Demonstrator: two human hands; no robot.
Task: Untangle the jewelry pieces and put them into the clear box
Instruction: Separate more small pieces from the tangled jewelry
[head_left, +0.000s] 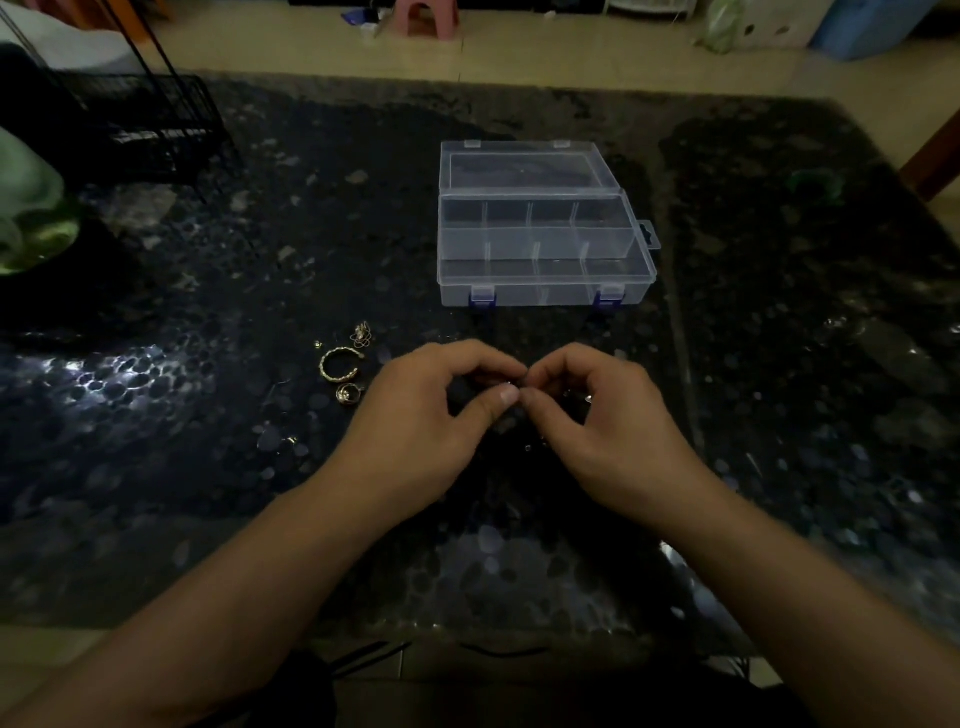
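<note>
A: Is anything put in the clear box (540, 249) already?

B: Nothing is seen inside. A tiny piece (511, 387) is pinched between left hand (441, 410) and right hand (597, 415); gold jewelry pieces (345, 361) are left on the worktop (779, 312).

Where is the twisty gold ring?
The gold ring lies on the dark table, just left of the left hand, nearer the person than the clear box.

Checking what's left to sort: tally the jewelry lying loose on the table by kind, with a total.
Open twisted gold bangle: 1
Gold ring: 1
Tangled wire cluster: 1
Tiny gold bit: 1
Total: 4
The piece pinched between left hand and right hand is too hidden to class.
</note>
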